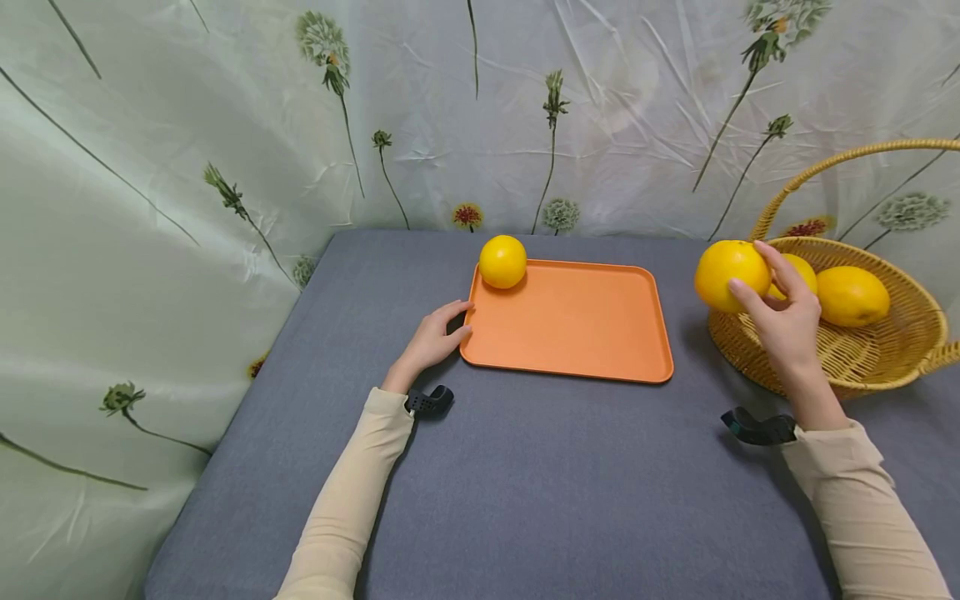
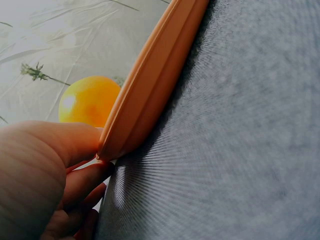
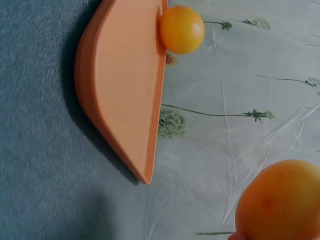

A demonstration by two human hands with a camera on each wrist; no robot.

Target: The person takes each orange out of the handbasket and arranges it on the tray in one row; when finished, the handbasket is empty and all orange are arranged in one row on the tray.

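My right hand [image 1: 793, 321] holds a yellow-orange orange [image 1: 729, 275] between thumb and fingers, raised by the left rim of a wicker basket [image 1: 918, 321]. In the right wrist view this orange [image 3: 280, 202] fills the lower right corner, and little of the hand shows. A second orange [image 1: 502, 262] rests in the far left corner of an orange rectangular tray [image 1: 573, 321]. At the tray's left edge, my left hand [image 1: 433, 337] pinches the rim; the left wrist view shows the thumb [image 2: 75, 142] on one side and fingers on the other.
Two more yellow fruits lie in the basket, one [image 1: 853, 296] in plain sight and one [image 1: 797, 275] partly behind the right hand. The basket's tall handle [image 1: 840, 158] arches above it. A grey cloth [image 1: 562, 483] covers the table, and a flower-printed curtain [image 1: 450, 125] hangs behind.
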